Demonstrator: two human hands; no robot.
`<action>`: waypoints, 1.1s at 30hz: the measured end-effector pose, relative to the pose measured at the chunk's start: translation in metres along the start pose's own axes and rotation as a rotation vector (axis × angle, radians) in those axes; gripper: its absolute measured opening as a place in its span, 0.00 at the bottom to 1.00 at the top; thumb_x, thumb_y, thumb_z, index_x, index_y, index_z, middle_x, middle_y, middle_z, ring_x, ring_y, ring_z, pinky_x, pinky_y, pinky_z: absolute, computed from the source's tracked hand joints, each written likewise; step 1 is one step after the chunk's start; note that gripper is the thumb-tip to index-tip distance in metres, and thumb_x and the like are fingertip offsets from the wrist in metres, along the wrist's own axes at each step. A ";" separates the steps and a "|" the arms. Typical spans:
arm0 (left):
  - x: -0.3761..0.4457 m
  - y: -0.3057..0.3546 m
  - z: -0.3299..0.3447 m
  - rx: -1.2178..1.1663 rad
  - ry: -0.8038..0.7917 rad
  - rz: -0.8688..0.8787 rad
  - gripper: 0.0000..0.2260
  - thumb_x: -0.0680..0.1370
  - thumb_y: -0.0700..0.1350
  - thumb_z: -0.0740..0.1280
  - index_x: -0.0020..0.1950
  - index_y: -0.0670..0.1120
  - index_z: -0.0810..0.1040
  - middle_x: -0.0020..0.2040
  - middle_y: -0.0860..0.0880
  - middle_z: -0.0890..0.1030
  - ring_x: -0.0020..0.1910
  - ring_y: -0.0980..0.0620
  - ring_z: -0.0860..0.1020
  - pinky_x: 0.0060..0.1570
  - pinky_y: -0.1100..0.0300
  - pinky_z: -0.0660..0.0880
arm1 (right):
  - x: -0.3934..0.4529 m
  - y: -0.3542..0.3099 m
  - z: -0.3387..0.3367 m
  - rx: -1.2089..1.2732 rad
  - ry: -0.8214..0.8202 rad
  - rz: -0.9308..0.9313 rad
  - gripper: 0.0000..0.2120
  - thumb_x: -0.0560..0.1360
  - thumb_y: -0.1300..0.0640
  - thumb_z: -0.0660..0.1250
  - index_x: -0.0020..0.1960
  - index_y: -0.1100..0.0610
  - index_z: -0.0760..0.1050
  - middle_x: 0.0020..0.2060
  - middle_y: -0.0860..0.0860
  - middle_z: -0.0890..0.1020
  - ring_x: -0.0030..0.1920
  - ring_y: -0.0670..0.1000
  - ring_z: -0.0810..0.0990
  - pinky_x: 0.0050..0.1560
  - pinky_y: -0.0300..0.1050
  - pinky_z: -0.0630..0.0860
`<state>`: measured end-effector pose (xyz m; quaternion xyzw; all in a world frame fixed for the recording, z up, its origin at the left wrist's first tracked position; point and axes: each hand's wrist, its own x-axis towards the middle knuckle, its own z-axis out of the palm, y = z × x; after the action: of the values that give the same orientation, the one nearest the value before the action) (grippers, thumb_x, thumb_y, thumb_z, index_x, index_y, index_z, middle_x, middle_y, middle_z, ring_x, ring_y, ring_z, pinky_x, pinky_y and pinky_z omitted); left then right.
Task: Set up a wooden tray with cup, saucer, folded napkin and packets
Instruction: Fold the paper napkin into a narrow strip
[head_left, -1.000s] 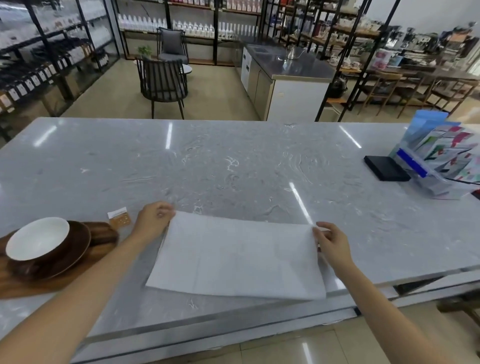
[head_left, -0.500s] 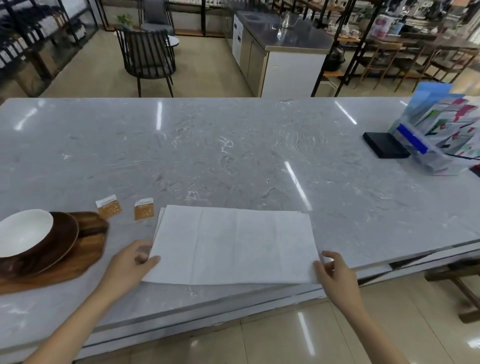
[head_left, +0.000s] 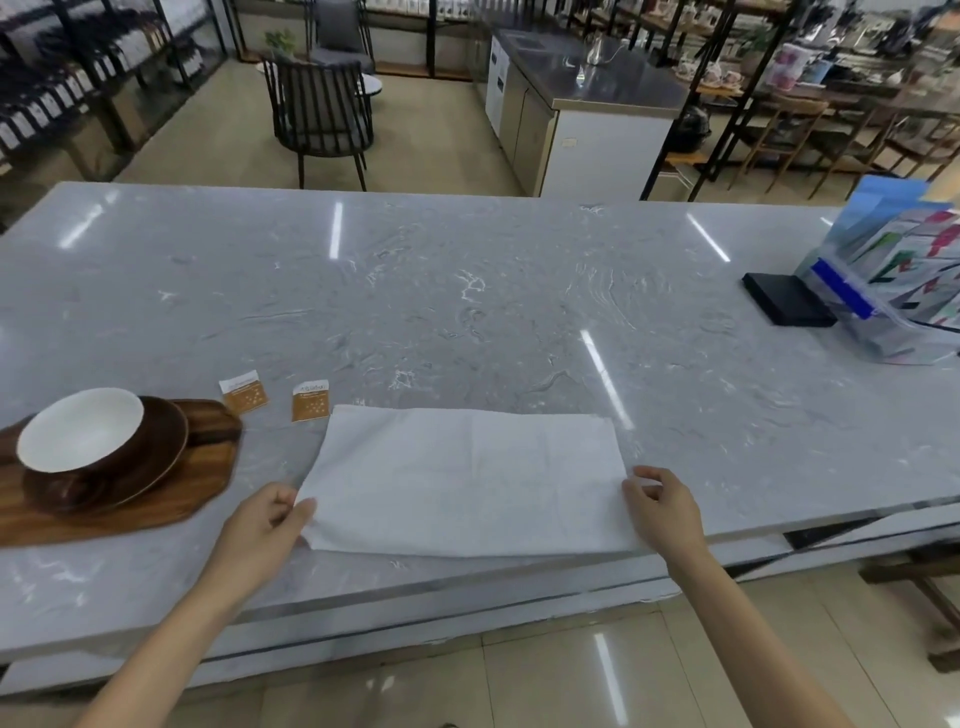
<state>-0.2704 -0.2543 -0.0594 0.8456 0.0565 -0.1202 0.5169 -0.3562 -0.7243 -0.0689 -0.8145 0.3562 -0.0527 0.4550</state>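
Napkin (head_left: 467, 483) | both hands' fingers pinch near corners | packets (head_left: 310, 400) print unreadable

Light: bright, even, from overhead.
Glare: white streaks on the glossy worktop (head_left: 467, 312).
Edges: wide-angle bending.
Background: slightly soft.

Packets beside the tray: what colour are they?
Orange-brown with a white top strip, both packets; head view.

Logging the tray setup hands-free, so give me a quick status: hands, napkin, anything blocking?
Left hand and right hand pinch the napkin at its near corners. Napkin flat on counter, not on tray. Two packets beside it; nothing blocking.
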 end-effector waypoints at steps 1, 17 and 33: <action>-0.002 -0.001 -0.003 0.021 -0.012 0.003 0.08 0.80 0.45 0.69 0.46 0.41 0.78 0.40 0.39 0.85 0.42 0.39 0.84 0.46 0.45 0.80 | 0.004 -0.001 0.000 -0.003 -0.006 0.000 0.17 0.81 0.48 0.66 0.67 0.51 0.74 0.47 0.44 0.80 0.46 0.48 0.81 0.36 0.43 0.74; 0.100 0.042 0.016 -0.046 0.132 -0.144 0.11 0.77 0.47 0.74 0.54 0.41 0.86 0.53 0.43 0.86 0.54 0.41 0.83 0.60 0.43 0.79 | 0.078 -0.056 0.024 -0.058 -0.010 -0.061 0.13 0.81 0.53 0.67 0.59 0.59 0.84 0.47 0.52 0.86 0.50 0.57 0.83 0.51 0.49 0.79; 0.079 0.053 0.025 0.519 0.284 0.070 0.11 0.79 0.49 0.70 0.57 0.45 0.78 0.54 0.41 0.83 0.53 0.38 0.80 0.48 0.48 0.78 | 0.064 -0.059 0.035 -0.275 0.120 -0.113 0.14 0.80 0.50 0.67 0.59 0.60 0.77 0.53 0.56 0.82 0.52 0.59 0.82 0.48 0.48 0.76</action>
<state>-0.1861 -0.3035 -0.0453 0.9593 0.0665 0.0068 0.2743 -0.2626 -0.7204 -0.0583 -0.8833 0.3401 -0.0777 0.3132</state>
